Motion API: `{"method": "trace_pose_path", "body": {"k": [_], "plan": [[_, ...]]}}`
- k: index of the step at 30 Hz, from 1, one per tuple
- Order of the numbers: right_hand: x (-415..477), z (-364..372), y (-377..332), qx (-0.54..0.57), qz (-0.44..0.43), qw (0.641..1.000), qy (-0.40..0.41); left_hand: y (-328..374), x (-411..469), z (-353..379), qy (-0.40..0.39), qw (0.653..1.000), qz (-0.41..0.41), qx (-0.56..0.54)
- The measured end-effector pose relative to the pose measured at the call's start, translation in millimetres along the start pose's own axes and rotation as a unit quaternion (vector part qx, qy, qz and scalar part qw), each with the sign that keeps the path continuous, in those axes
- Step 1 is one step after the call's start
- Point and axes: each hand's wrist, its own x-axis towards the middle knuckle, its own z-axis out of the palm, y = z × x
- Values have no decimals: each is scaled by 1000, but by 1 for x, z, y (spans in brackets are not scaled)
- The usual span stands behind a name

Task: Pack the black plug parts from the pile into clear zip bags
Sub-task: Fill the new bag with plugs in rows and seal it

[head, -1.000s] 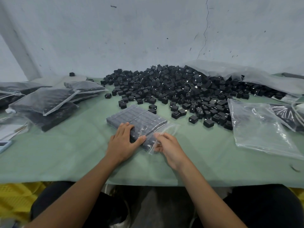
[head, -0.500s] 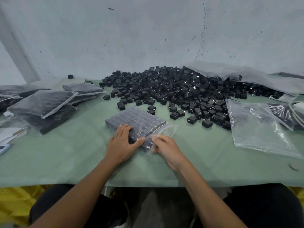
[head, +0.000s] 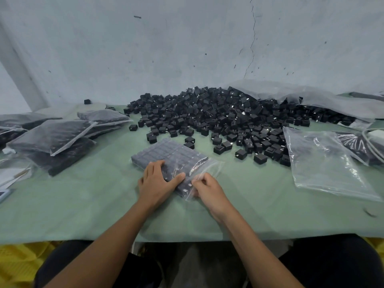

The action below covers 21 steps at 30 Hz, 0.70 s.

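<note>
A clear zip bag (head: 172,156) filled with a flat grid of black plug parts lies in the middle of the green table (head: 83,204). My left hand (head: 155,181) rests flat on its near corner, fingers straight, thumb spread over the bag. My right hand (head: 209,190) pinches the bag's open zip edge at the near right end. Behind the bag spreads a large pile of loose black plug parts (head: 224,117).
Several filled bags (head: 54,136) are stacked at the left. An empty clear bag (head: 324,163) lies at the right, with a big crumpled plastic sack (head: 311,98) behind the pile. The wall stands right behind the table. My legs show below the table's front edge.
Both hands stay on the filled bag. My right hand has shifted slightly along the zip edge toward me.
</note>
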Motion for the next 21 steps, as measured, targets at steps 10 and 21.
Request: {"method": "trace_pose_path", "body": {"k": [10,21], "plan": [[6,-1,1,18,35,999,4,2,1,4,0,1000,-17,-10],[10,0,5,27,35,999,-7,6,4,2,-32,999,-43,-7]]}}
